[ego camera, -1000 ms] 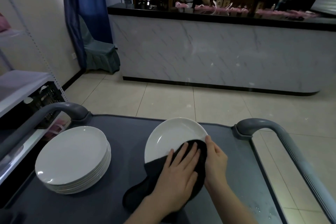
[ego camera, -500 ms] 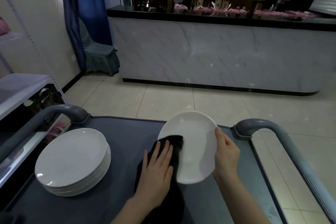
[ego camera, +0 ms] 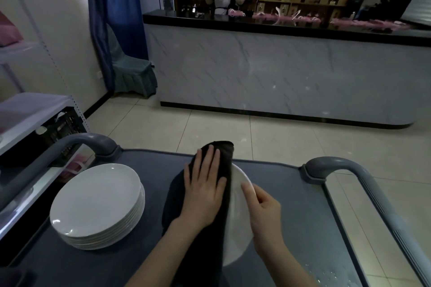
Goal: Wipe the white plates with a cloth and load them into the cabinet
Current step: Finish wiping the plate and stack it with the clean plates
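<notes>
A white plate (ego camera: 239, 223) stands nearly on edge over the dark cart top (ego camera: 303, 205). My right hand (ego camera: 264, 213) grips its right rim, thumb across the face. A black cloth (ego camera: 221, 154) drapes over the plate's left side and hangs down. My left hand (ego camera: 205, 187) presses flat on the cloth with straight fingers. A stack of several white plates (ego camera: 95, 202) sits on the cart's left side.
Grey cart handles rise at the left (ego camera: 88, 142) and right (ego camera: 349, 170). A shelf unit with a black crate (ego camera: 63, 126) stands at the left. Tiled floor leads to a marble counter (ego camera: 279, 72), with a person behind it. Water drops lie on the cart's near right corner.
The plate has tipped from lying open toward me to nearly edge-on. My left hand slid the cloth up over its top edge. My right hand moved in with the rim.
</notes>
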The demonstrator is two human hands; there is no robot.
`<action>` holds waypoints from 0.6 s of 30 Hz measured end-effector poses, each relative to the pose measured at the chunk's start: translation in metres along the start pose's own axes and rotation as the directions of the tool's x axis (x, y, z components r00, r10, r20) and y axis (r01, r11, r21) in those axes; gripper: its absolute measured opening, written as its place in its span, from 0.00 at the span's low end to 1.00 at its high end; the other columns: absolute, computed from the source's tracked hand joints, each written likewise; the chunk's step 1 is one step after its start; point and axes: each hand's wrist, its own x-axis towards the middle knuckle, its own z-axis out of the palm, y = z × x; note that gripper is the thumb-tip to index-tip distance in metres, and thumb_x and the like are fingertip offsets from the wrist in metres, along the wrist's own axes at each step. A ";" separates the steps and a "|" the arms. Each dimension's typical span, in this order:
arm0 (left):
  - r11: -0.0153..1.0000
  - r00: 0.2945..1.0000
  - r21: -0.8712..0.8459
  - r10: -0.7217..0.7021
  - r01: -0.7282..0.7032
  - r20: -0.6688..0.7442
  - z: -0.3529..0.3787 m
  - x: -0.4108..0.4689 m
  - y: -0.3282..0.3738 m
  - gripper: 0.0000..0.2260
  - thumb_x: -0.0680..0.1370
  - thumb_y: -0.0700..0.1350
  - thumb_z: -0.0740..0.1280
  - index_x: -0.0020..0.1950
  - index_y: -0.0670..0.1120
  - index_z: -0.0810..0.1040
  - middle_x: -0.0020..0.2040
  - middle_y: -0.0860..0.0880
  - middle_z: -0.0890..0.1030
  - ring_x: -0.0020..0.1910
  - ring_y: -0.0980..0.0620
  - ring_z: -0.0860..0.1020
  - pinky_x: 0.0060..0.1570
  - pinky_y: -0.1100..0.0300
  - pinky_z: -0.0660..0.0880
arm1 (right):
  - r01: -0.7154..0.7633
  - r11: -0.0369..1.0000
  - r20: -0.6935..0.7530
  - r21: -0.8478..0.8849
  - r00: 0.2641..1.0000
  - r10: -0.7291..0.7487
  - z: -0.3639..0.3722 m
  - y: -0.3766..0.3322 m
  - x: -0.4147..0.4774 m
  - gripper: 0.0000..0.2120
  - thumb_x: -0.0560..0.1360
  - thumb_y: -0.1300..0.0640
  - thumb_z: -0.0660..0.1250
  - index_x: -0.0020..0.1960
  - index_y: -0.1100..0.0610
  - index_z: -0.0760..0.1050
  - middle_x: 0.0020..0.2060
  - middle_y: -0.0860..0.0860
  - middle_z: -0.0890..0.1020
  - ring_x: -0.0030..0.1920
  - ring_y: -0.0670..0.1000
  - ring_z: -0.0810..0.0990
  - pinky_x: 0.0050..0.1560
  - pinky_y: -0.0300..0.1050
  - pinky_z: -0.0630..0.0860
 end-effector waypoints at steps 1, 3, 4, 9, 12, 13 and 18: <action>0.999 1.000 -0.032 0.012 -0.013 -0.016 -0.006 0.003 -0.007 0.28 0.80 0.57 0.42 0.80 0.54 0.46 0.80 0.57 0.47 0.79 0.55 0.41 0.74 0.55 0.32 | 0.010 1.000 0.040 -0.023 0.999 -0.010 -0.003 -0.003 0.000 0.12 0.77 0.54 0.68 0.35 0.48 0.83 0.28 0.46 0.80 0.29 0.42 0.73 0.30 0.34 0.70; 0.992 0.998 -0.112 0.060 -0.059 0.002 -0.017 0.008 -0.020 0.27 0.79 0.59 0.47 0.75 0.50 0.64 0.73 0.53 0.68 0.75 0.51 0.61 0.74 0.55 0.48 | 0.050 0.996 0.116 -0.073 0.992 -0.042 -0.010 -0.011 0.003 0.09 0.76 0.57 0.70 0.40 0.46 0.85 0.33 0.47 0.85 0.32 0.39 0.77 0.34 0.33 0.72; 0.985 0.996 -0.158 0.079 -0.074 0.029 -0.022 0.009 -0.026 0.25 0.78 0.60 0.51 0.70 0.49 0.70 0.66 0.51 0.75 0.68 0.49 0.70 0.69 0.56 0.57 | 0.077 0.992 0.152 -0.103 0.987 -0.061 -0.014 -0.015 0.006 0.10 0.76 0.58 0.70 0.41 0.46 0.85 0.35 0.45 0.85 0.34 0.38 0.78 0.35 0.32 0.73; 0.936 0.980 -0.345 0.131 -0.073 0.148 -0.040 0.013 -0.030 0.10 0.73 0.64 0.61 0.47 0.61 0.68 0.40 0.59 0.76 0.41 0.62 0.74 0.42 0.61 0.70 | 0.243 0.941 0.359 -0.235 0.922 -0.148 -0.027 -0.032 0.023 0.10 0.76 0.59 0.71 0.45 0.44 0.84 0.41 0.38 0.86 0.43 0.35 0.82 0.44 0.32 0.74; 0.910 0.977 -0.398 0.177 -0.117 0.119 -0.043 0.014 -0.027 0.15 0.72 0.66 0.62 0.44 0.56 0.70 0.36 0.59 0.77 0.37 0.62 0.75 0.40 0.61 0.72 | 0.353 0.887 0.463 -0.297 0.866 -0.190 -0.027 -0.039 0.030 0.07 0.76 0.58 0.70 0.47 0.48 0.85 0.40 0.38 0.85 0.43 0.34 0.81 0.43 0.33 0.74; 0.896 0.981 -0.429 0.171 -0.114 0.096 -0.043 0.012 -0.027 0.14 0.72 0.65 0.63 0.43 0.55 0.71 0.36 0.59 0.77 0.36 0.61 0.75 0.39 0.61 0.71 | 0.377 0.870 0.486 -0.319 0.853 -0.192 -0.026 -0.041 0.032 0.06 0.77 0.57 0.70 0.48 0.48 0.85 0.40 0.39 0.85 0.42 0.36 0.81 0.43 0.34 0.74; 0.829 0.996 -0.558 -0.019 -0.032 -0.085 -0.036 -0.009 -0.021 0.05 0.72 0.61 0.67 0.39 0.64 0.73 0.34 0.61 0.78 0.34 0.63 0.75 0.33 0.70 0.66 | 0.432 0.847 0.475 -0.309 0.842 -0.256 -0.030 -0.046 0.034 0.06 0.77 0.56 0.70 0.47 0.48 0.85 0.41 0.38 0.85 0.43 0.37 0.82 0.42 0.31 0.73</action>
